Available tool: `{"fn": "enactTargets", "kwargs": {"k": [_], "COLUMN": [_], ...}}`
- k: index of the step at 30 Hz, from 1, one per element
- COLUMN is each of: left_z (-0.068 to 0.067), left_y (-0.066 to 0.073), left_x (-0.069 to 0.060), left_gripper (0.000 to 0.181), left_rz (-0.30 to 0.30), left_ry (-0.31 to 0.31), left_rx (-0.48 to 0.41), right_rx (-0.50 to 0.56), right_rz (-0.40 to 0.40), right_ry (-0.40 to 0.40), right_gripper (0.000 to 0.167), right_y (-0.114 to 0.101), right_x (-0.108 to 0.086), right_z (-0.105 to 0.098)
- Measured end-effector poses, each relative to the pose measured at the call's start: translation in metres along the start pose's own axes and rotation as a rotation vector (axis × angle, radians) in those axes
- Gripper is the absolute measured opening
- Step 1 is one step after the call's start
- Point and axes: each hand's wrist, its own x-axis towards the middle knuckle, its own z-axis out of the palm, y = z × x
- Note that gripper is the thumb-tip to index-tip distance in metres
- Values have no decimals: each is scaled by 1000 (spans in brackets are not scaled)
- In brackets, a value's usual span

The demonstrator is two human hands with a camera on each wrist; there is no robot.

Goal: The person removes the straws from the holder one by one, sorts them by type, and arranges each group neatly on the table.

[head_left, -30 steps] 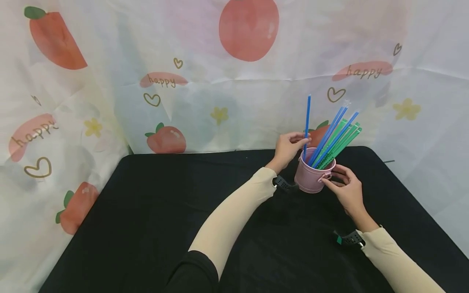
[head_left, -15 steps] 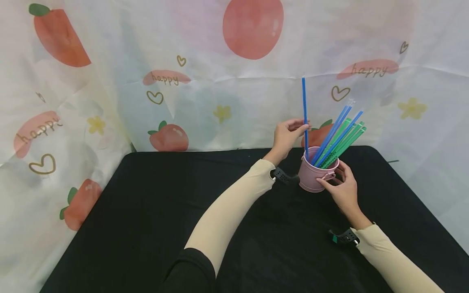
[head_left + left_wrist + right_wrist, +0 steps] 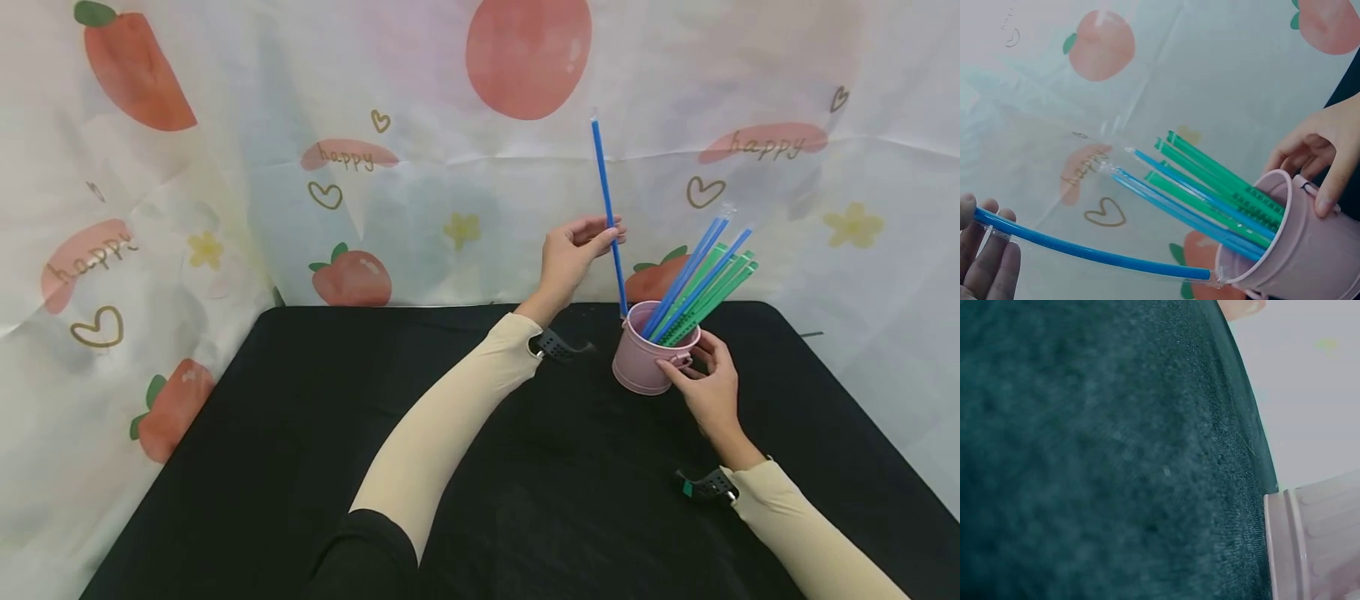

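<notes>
From the head camera, a person's left hand (image 3: 566, 260) pinches a blue straw (image 3: 606, 179) between thumb and fingers, its lower end at the rim of a pink pail (image 3: 641, 367) on a black table (image 3: 247, 442). The right hand (image 3: 717, 396) grips the pail's near right side, thumb in front, fingers bent behind. Blue straws (image 3: 686, 273) and green straws (image 3: 726, 287) lean rightward inside it, before a fruit-printed backdrop (image 3: 517, 208).

From the left wrist, a clear wrapper (image 3: 1219, 277) shows at the held straw's end; whether it touches the rim I cannot tell. The right thumb lies against the pail's wall.

From the right wrist, dark cloth fills most of the view beside the pail; the right hand's grip is hidden here.
</notes>
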Motion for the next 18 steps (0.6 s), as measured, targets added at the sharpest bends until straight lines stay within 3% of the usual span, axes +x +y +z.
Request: {"fn": "enactTargets", "kwargs": {"k": [9, 18], "left_z": [-25, -51], "left_y": [9, 1], "left_x": [-12, -30], "left_gripper": [26, 26], "left_rz": [18, -15], "left_ry": [26, 44], "left_rx": [21, 17], "right_rx": [-11, -10], "right_rz": [-14, -50], "right_ry": [8, -87], "right_gripper": [65, 66], "right_y": [2, 4], "right_x": [1, 8], "right_z": [-1, -8]}}
